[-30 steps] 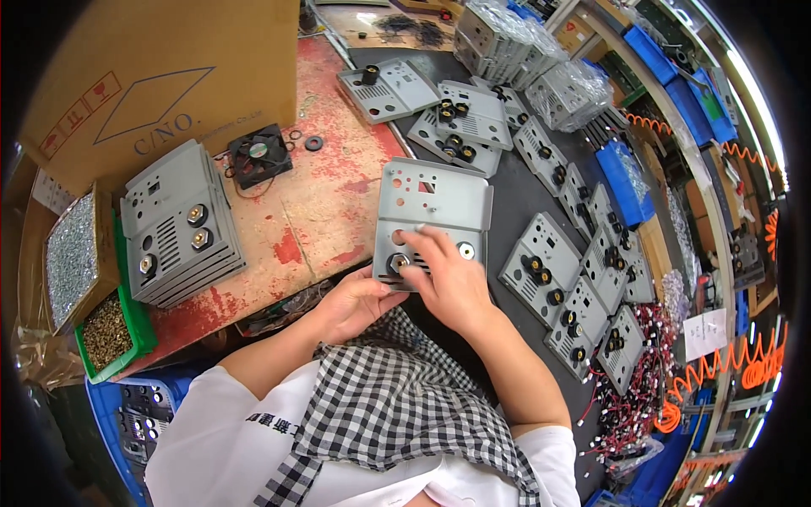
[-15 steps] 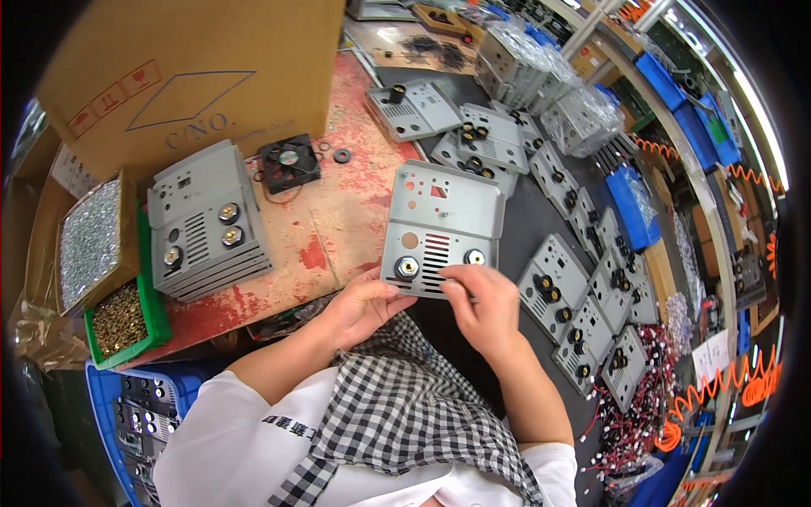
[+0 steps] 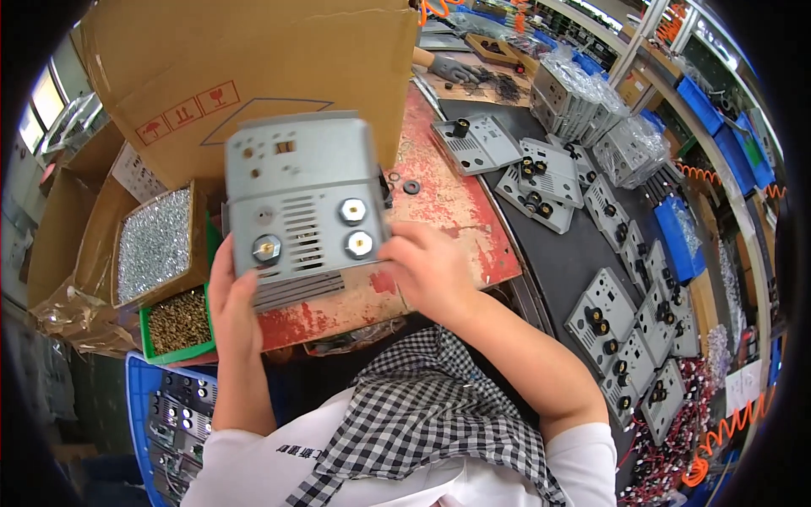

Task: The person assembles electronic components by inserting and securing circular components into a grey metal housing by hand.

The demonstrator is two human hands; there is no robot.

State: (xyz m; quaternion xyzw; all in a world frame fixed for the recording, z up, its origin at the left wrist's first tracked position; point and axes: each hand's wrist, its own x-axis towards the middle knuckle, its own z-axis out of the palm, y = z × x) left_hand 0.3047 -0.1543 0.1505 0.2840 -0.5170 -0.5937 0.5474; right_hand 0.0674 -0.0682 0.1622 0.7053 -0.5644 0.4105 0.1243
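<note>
Panel [image 3: 329, 169] in hands [image 3: 238, 313] [image 3: 438, 272], perhaps above stack [image 3: 297, 292]

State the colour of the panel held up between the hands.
The panel is light grey, best seen in the head view.

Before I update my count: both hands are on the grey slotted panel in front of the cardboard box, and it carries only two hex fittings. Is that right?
Not quite: the head view shows three hex fittings on the grey slotted panel, one left and two right. The left hand and right hand are on it, in front of the cardboard box, as you say.
</note>
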